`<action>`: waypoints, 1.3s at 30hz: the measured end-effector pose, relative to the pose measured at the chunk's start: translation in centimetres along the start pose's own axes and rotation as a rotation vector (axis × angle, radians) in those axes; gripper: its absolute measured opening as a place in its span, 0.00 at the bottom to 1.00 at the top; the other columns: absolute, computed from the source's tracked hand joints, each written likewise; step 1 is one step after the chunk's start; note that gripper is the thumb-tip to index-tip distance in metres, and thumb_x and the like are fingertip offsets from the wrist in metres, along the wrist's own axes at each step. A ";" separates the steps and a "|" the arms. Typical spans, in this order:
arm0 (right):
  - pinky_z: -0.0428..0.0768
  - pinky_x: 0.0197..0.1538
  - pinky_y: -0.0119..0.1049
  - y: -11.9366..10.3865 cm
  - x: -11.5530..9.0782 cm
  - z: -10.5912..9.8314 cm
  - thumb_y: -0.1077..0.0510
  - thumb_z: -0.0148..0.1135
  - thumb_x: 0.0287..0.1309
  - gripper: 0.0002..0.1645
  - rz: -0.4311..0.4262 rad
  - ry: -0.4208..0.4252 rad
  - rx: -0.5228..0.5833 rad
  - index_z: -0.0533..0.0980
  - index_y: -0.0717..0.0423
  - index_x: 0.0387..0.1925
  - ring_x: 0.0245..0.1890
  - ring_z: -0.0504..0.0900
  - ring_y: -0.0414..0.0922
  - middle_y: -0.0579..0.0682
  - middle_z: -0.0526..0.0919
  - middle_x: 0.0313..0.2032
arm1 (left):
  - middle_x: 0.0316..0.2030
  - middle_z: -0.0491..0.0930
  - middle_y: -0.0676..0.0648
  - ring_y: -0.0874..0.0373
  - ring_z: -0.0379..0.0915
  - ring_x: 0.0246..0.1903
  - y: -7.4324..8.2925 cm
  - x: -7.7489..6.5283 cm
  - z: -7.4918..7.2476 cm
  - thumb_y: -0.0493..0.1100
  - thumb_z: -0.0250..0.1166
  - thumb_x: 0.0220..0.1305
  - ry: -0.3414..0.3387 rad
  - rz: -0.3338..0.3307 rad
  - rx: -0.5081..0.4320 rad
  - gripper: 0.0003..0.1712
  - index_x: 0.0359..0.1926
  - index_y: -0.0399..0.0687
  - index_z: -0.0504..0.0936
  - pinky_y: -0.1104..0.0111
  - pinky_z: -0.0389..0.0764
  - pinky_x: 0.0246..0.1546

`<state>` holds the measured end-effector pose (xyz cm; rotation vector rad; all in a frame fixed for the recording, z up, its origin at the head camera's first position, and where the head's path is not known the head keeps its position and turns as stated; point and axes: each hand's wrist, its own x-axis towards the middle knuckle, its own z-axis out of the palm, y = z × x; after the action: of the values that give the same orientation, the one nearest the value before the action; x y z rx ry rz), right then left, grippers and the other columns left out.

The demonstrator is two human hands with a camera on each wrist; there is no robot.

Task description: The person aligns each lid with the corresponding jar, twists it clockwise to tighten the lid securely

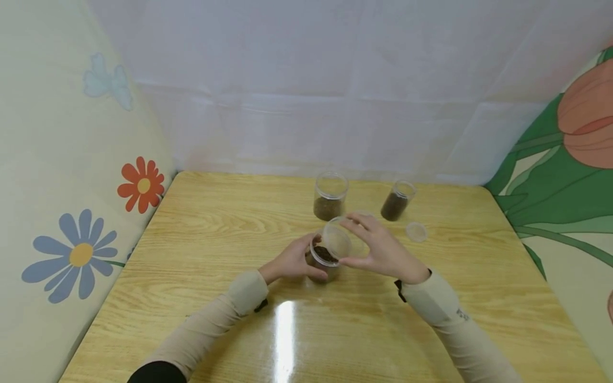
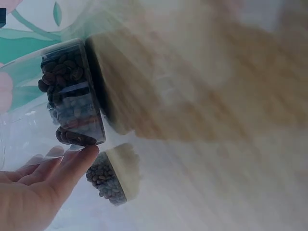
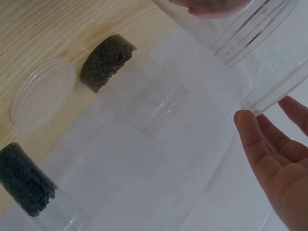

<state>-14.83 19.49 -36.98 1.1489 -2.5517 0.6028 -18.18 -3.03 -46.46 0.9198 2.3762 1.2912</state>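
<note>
My left hand [image 1: 293, 260] grips a clear jar [image 2: 72, 96] from the side, thumb in front. Dark coffee beans [image 1: 325, 253] lie in the lower part of this jar. It stands on the wooden table. A clear round lid [image 1: 337, 242] is pinched by its edge between the thumb and fingers of my right hand [image 1: 383, 250]. The lid is tilted over the jar's mouth, and in the right wrist view a gap shows between lid [image 3: 276, 89] and jar rim [image 3: 262, 31].
Behind my hands stands a wide uncovered jar [image 1: 329, 207] partly filled with beans. A narrower uncovered jar [image 1: 395, 206] with beans stands to its right. A small clear lid [image 1: 416, 232] lies near it. White cloth [image 1: 297, 127] hangs behind the table [image 1: 230, 213].
</note>
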 end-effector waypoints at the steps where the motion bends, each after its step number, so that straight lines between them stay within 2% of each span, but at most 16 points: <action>1: 0.74 0.46 0.50 0.0 -0.1 0.0 0.47 0.74 0.38 0.45 -0.002 0.003 0.001 0.68 0.64 0.57 0.49 0.71 0.54 0.61 0.70 0.52 | 0.59 0.66 0.39 0.47 0.62 0.58 0.1 0.0 -0.1 0.53 0.75 0.40 0.000 -0.001 0.009 0.53 0.65 0.41 0.59 0.54 0.64 0.57; 11: 0.74 0.46 0.50 0.3 -0.3 0.4 0.48 0.75 0.37 0.46 -0.004 0.021 0.002 0.68 0.64 0.57 0.49 0.70 0.55 0.61 0.70 0.52 | 0.57 0.68 0.38 0.46 0.65 0.55 0.4 0.3 -0.9 0.55 0.76 0.38 -0.004 -0.022 0.109 0.52 0.61 0.35 0.62 0.57 0.70 0.53; 23: 0.72 0.50 0.52 0.2 -0.6 0.6 0.47 0.74 0.38 0.46 0.075 -0.019 0.017 0.68 0.63 0.58 0.52 0.69 0.57 0.62 0.70 0.54 | 0.54 0.71 0.41 0.50 0.67 0.54 0.8 0.8 -2.3 0.53 0.77 0.36 -0.038 0.047 0.190 0.51 0.60 0.38 0.65 0.60 0.69 0.54; 33: 0.71 0.51 0.53 0.6 -0.8 1.1 0.48 0.74 0.38 0.46 0.104 -0.024 0.037 0.68 0.64 0.58 0.53 0.69 0.58 0.63 0.70 0.54 | 0.50 0.74 0.44 0.51 0.69 0.50 1.3 1.0 -3.2 0.52 0.77 0.36 -0.068 0.015 0.257 0.47 0.56 0.36 0.68 0.60 0.69 0.53; 39: 0.70 0.53 0.53 0.8 -0.9 1.5 0.48 0.74 0.39 0.46 0.136 -0.036 0.069 0.67 0.64 0.58 0.54 0.68 0.57 0.61 0.69 0.55 | 0.50 0.73 0.44 0.52 0.69 0.50 1.5 1.1 -3.5 0.50 0.77 0.36 -0.086 0.010 0.265 0.47 0.57 0.36 0.67 0.61 0.69 0.53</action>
<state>-14.94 19.82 -38.84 1.0227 -2.6747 0.7139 -20.22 -3.99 -43.27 1.0378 2.5164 0.9331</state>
